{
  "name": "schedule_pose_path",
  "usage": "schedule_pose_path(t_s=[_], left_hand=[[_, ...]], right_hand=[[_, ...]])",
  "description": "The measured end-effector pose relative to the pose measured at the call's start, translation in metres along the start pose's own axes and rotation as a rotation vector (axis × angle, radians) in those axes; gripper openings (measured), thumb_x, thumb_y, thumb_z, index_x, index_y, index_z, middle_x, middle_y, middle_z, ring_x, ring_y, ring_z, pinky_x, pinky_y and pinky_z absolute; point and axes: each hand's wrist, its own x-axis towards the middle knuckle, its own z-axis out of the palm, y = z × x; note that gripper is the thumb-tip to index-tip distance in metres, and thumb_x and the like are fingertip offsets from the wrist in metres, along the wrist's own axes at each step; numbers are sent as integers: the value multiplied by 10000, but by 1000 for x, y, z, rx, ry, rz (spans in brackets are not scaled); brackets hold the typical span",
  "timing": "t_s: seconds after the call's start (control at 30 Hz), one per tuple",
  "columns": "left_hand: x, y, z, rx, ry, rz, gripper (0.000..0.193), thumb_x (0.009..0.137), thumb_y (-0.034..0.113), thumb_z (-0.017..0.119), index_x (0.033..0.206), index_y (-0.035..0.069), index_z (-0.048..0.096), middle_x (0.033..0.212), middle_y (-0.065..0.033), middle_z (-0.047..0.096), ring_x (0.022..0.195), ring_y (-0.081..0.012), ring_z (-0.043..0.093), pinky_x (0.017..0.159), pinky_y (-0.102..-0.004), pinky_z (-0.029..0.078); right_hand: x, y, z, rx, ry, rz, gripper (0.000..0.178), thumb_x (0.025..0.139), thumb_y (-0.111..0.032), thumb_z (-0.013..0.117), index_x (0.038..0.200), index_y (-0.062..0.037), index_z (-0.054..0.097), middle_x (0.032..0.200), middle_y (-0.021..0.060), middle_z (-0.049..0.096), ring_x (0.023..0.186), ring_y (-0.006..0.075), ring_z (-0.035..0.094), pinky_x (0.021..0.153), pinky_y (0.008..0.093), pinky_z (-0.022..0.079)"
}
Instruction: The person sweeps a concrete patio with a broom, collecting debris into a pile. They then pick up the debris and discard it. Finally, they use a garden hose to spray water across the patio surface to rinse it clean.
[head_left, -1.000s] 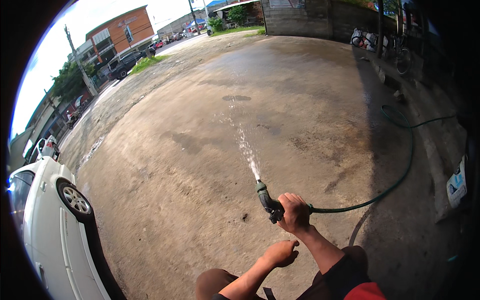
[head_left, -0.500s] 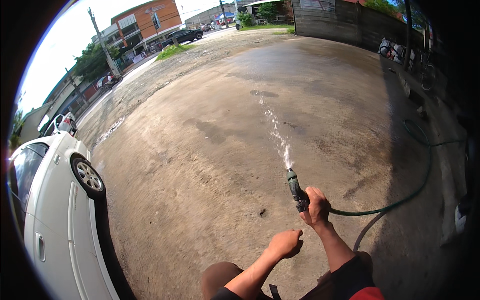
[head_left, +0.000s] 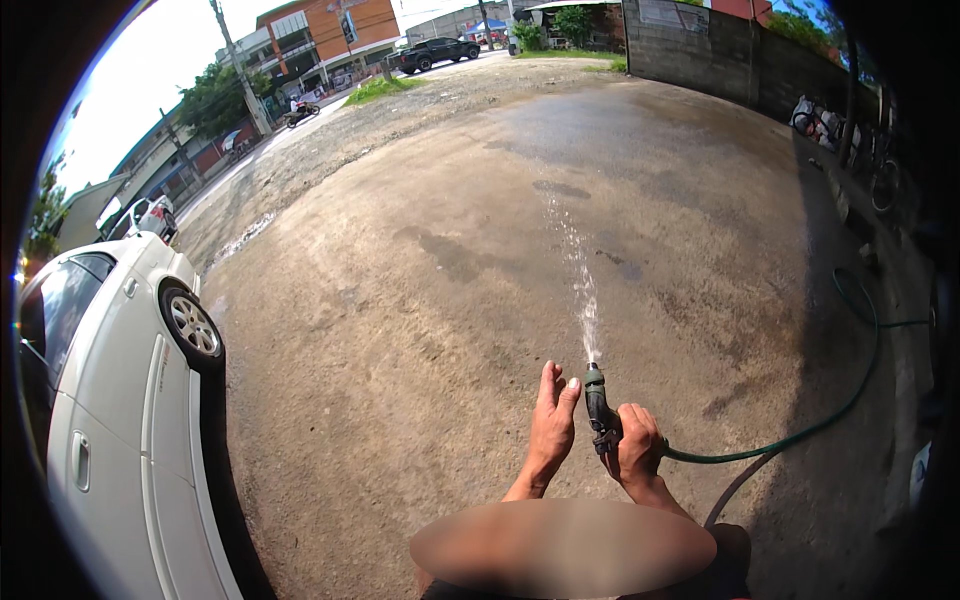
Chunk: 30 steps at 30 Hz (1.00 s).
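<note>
My right hand (head_left: 637, 442) is wrapped round the grip of a dark green and black hose spray nozzle (head_left: 596, 405). From its tip a stream of water (head_left: 583, 285) shoots forward over the concrete. A green hose (head_left: 745, 456) trails from the grip off to the right. Just left of the nozzle, my left hand (head_left: 552, 425) is raised with its fingers stretched out; thumb and fingers point forward near the nozzle's head, and nothing is in it. A blurred patch covers part of my forearms at the bottom.
A white car (head_left: 120, 400) stands close on the left. The concrete ground (head_left: 400, 380) has wet patches farther off. The hose loops along the shaded right edge, near a bicycle (head_left: 884, 180) and filled bags (head_left: 815, 122). Beyond, a dark pickup (head_left: 438, 53) and a motorcycle (head_left: 302, 114) are on the road.
My left hand has risen forward from below the nozzle to beside its head, and its curled fingers have opened out. The nozzle still sprays in my right hand. The view has shifted slightly.
</note>
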Motion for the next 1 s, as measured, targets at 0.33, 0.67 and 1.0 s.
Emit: schedule_pose_path(t_s=[0.33,0.67,1.0], left_hand=[[-5,4,12,-408,-161,-385,451,1031,411,517,1187,0,618,1117,-126,689,967,-209,664,880,-369,522],[8,4,8,-335,-89,-379,312,989,315,621,986,5,658,883,-93,661,802,-240,670,750,-361,547],[3,3,34,-913,-328,-486,465,1030,425,520,1168,-14,590,965,-131,656,980,-261,654,903,-380,523]], right_hand=[[-5,4,1,-48,-34,-15,135,836,-158,613,794,-74,515,761,100,549,743,308,587,676,416,440],[-19,5,2,-44,-58,-33,114,850,-124,575,781,-65,506,750,115,544,738,326,584,671,422,439],[-9,-1,-22,97,-54,81,155,793,-156,635,830,-39,542,766,158,588,749,381,596,695,469,458]])
